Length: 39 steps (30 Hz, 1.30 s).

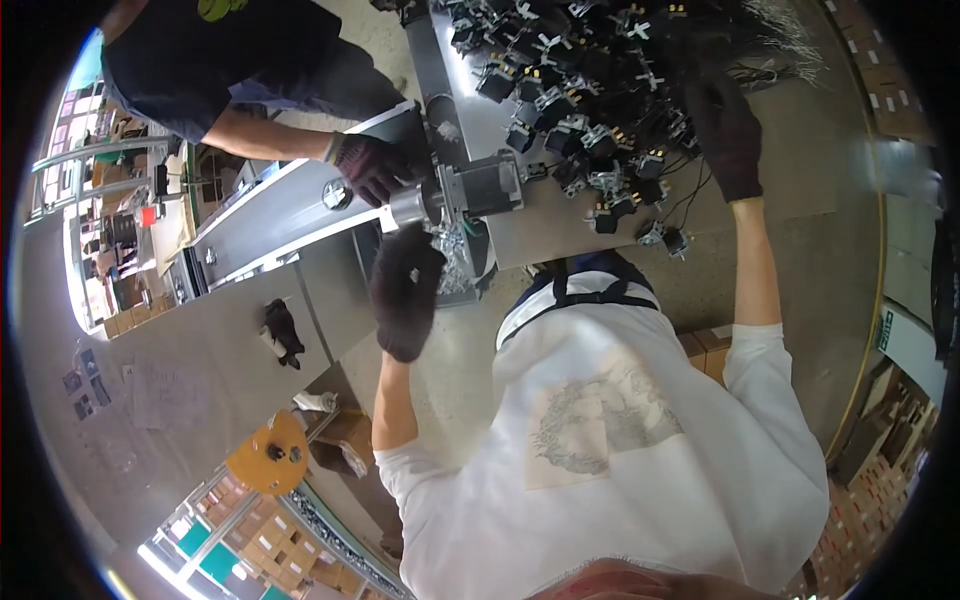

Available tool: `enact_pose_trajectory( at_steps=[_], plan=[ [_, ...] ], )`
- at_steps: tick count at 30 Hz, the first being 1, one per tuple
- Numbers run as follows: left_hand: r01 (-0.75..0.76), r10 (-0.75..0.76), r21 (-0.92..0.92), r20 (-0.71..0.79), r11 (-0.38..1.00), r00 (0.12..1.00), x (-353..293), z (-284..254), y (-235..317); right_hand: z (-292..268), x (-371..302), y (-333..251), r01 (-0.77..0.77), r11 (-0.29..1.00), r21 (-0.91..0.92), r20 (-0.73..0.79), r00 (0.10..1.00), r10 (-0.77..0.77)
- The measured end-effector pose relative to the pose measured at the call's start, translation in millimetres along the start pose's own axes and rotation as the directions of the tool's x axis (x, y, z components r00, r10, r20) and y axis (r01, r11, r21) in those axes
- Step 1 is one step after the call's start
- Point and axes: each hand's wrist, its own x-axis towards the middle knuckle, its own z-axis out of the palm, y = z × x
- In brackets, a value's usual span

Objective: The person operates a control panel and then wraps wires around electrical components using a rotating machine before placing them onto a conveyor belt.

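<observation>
My left hand (408, 292), in a dark knitted glove, is beside the silver cylindrical end of a bench machine (480, 188). Its fingers look curled in, and whatever they may hold is hidden. Over on the right, my right hand (730, 140), gloved alike, reaches into a heap of small black parts with metal brackets (570, 120). Dark cables from the heap run near its fingers, which blend into them. Thin wire ends (785, 50) fan out beyond that hand. A single bracketed part (665, 240) lies at the near edge of the heap.
Across the machine, a co-worker's gloved hand (372, 168) rests at a conveyor (285, 215) carrying a round metal piece (337, 194). Shiny scraps (458, 265) gather below the machine. A dark glove (283, 332) lies on the grey table (200, 340). A yellow disc (268, 453) stands lower left.
</observation>
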Motion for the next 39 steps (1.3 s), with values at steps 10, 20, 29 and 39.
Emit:
enact_pose_trajectory(
  at_steps=[10,20,29,39],
  plan=[
    [-0.077,0.071,0.097,0.063,0.992,0.996,-17.3,27.7,28.2,38.7,41.0,-33.8,0.09,0.989,-0.119,-0.129,0.986,-0.105],
    [-0.037,0.037,-0.004,0.267,0.999,0.963,-10.1,34.6,18.6,52.8,92.9,-43.1,0.041,0.994,-0.1,0.041,0.998,-0.038],
    [-0.173,0.156,0.044,0.263,0.984,0.952,4.1,39.0,31.3,22.2,51.9,-42.2,0.077,0.97,0.23,-0.176,0.984,-0.036],
    [-0.043,0.158,-0.205,0.589,0.978,0.793,126.0,188.9,165.2,-14.5,16.1,-27.2,0.18,0.981,0.069,-0.145,0.975,-0.169]
  ],
)
